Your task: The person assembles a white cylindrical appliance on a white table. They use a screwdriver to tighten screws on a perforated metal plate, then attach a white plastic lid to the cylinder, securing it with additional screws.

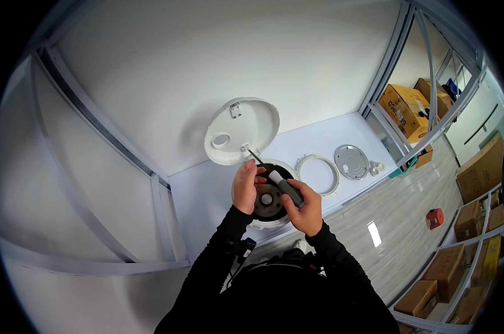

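White tbl – open cooker, boxes on rt shelves, gray flr

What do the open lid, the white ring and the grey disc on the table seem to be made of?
Lid: probably smooth white plastic, given its thin, molded-looking shell.
Ring: likely white plastic too, with small tabs along its edge.
Disc: perhaps metal, judging by its grey sheen.

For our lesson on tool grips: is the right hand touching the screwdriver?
Touching. The head view shows it: the right hand grips the screwdriver by its grey handle, with thumb and fingers against it and no gap between.
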The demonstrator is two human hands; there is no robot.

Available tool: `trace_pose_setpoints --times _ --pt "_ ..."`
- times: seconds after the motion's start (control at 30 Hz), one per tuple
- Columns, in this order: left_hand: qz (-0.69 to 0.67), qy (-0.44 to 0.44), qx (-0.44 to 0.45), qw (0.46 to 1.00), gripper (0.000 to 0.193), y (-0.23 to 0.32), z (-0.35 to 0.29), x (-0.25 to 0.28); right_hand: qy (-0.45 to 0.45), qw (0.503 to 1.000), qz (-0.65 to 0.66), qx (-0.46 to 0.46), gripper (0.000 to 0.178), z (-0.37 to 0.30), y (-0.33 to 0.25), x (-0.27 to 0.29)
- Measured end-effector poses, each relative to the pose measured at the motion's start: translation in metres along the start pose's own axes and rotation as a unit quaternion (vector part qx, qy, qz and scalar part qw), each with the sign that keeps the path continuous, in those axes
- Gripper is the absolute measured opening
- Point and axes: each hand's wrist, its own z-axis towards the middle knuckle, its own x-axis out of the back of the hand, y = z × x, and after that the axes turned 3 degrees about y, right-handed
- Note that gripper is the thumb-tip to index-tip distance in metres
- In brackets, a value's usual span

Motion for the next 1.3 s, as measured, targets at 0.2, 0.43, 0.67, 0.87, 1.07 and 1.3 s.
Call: trace_pose_setpoints --times 0.2,0.43,0.67,0.87,1.07,1.3 --pt "-0.089 0.031 -0.043 0.995 0.032 0.004 0.003 0.007 -0.053 0.998 0.030 0.020 0.034 0.006 -0.010 0.030" --pt "-0.080 0.030 -0.066 0.994 0.023 0.002 0.004 0.014 -0.075 0.995 0.036 0.050 0.035 0.005 -0.009 0.044" --pt "-0.104 0.071 -0.060 0.990 0.016 0.006 -0.002 0.022 -0.036 0.998 0.039 0.035 0.034 0.001 -0.006 0.047" --pt "-0.142 -0.037 0.024 0.989 0.019 0.011 -0.016 0.020 0.009 0.999 0.042 0.020 0.035 0.001 -0.008 0.022" --pt "-0.001 -0.075 0.028 0.997 0.013 0.014 -0.027 0.014 0.017 0.999 -0.013 0.042 0.035 0.005 -0.009 0.001" --pt "0.102 -0.085 -0.066 0.989 0.014 -0.004 -0.026 0.010 0.017 0.996 -0.050 0.066 0.037 0.007 -0.013 -0.015"
